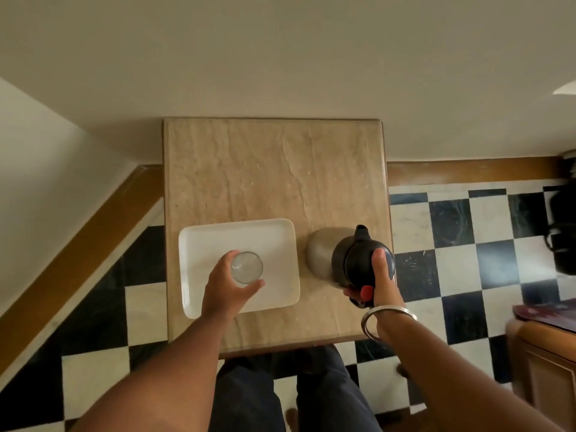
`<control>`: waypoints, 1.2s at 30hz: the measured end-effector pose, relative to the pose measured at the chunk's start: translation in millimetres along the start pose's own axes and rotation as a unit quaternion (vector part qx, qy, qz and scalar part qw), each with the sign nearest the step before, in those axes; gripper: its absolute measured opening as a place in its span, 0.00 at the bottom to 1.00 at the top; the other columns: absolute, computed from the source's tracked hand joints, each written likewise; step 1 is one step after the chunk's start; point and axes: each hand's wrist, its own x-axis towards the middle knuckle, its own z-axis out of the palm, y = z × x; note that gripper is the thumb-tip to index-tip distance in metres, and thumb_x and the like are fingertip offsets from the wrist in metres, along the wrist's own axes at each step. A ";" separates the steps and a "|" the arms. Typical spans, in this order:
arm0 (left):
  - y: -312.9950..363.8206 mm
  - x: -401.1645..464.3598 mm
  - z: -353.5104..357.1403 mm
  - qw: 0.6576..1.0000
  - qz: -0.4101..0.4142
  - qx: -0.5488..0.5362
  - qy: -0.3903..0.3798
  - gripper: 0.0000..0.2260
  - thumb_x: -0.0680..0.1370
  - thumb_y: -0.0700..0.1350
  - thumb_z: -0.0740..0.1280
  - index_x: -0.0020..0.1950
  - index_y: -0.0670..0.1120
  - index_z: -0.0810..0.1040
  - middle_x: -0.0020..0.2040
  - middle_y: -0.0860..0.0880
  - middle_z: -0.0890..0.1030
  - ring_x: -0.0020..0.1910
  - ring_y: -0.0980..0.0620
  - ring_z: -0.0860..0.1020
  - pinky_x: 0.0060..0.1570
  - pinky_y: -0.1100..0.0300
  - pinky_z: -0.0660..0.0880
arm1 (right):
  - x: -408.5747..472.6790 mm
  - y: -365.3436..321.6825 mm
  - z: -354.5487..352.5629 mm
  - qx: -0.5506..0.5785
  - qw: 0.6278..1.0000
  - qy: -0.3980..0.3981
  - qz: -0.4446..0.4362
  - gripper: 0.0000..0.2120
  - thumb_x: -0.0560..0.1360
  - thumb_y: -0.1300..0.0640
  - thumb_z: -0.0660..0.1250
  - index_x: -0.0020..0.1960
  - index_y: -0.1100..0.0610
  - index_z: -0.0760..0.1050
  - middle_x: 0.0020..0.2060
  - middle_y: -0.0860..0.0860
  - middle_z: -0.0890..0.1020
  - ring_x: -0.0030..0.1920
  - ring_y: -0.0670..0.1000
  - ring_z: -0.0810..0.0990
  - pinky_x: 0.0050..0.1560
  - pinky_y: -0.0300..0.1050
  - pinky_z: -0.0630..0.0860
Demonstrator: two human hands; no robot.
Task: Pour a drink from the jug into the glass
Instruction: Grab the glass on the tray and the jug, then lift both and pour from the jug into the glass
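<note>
A clear glass stands upright on a white rectangular tray at the near left of a small stone-topped table. My left hand wraps around the glass from the near side. To the right stands a metal jug with a black top and spout pointing away from me. My right hand grips the jug's handle, thumb lying on the black lid, beside a red button. The jug looks upright. Whether the glass holds liquid is not clear.
The table is narrow, with its right edge just beside the jug and its near edge above my legs. A checkered floor lies around it. A wooden cabinet and a dark object sit at the right. A wall rises behind the table.
</note>
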 end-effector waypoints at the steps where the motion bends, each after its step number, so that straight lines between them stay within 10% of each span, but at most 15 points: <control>1: -0.8 2.5 4.7 1.000 0.009 -0.021 0.013 0.37 0.64 0.59 0.80 0.68 0.57 0.67 0.62 0.58 0.73 0.60 0.57 0.71 0.58 0.57 0.70 | 2.4 1.2 -0.7 -0.003 1.000 -0.003 -0.006 0.36 0.53 0.23 0.69 0.48 0.49 0.71 0.47 0.60 0.83 0.37 0.54 0.87 0.49 0.54 0.83; 4: 7.6 10.9 8.8 0.998 0.036 -0.041 0.040 0.33 0.64 0.55 0.81 0.65 0.59 0.70 0.59 0.62 0.74 0.57 0.63 0.70 0.57 0.62 0.69 | 3.7 -6.2 -4.9 -0.044 0.999 -0.022 0.003 0.41 0.52 0.22 0.67 0.50 0.52 0.71 0.43 0.59 0.84 0.38 0.54 0.84 0.52 0.54 0.81; 10: 33.0 17.8 4.8 0.998 0.068 0.008 0.000 0.34 0.63 0.56 0.80 0.65 0.61 0.69 0.57 0.61 0.77 0.55 0.59 0.74 0.55 0.61 0.72 | 16.7 -52.3 -17.4 -0.205 0.970 -0.028 -0.129 0.40 0.57 0.25 0.68 0.55 0.56 0.76 0.36 0.55 0.83 0.25 0.46 0.80 0.24 0.33 0.74; 18: 54.3 16.8 15.7 0.994 0.102 0.037 -0.013 0.36 0.63 0.52 0.80 0.68 0.58 0.70 0.63 0.58 0.76 0.61 0.58 0.73 0.60 0.62 0.70 | 27.4 -107.7 -18.2 -0.398 0.876 -0.122 -0.243 0.41 0.52 0.17 0.65 0.52 0.46 0.78 0.39 0.45 0.84 0.42 0.48 0.80 0.37 0.41 0.74; 36: 163.4 -70.3 -40.0 0.987 0.162 -0.013 -0.020 0.37 0.67 0.53 0.79 0.70 0.63 0.64 0.66 0.59 0.74 0.61 0.60 0.71 0.58 0.67 0.64 | -142.3 -175.1 -22.4 -0.551 0.752 -0.118 -0.342 0.43 0.48 0.16 0.62 0.48 0.48 0.81 0.35 0.44 0.85 0.37 0.45 0.82 0.38 0.44 0.83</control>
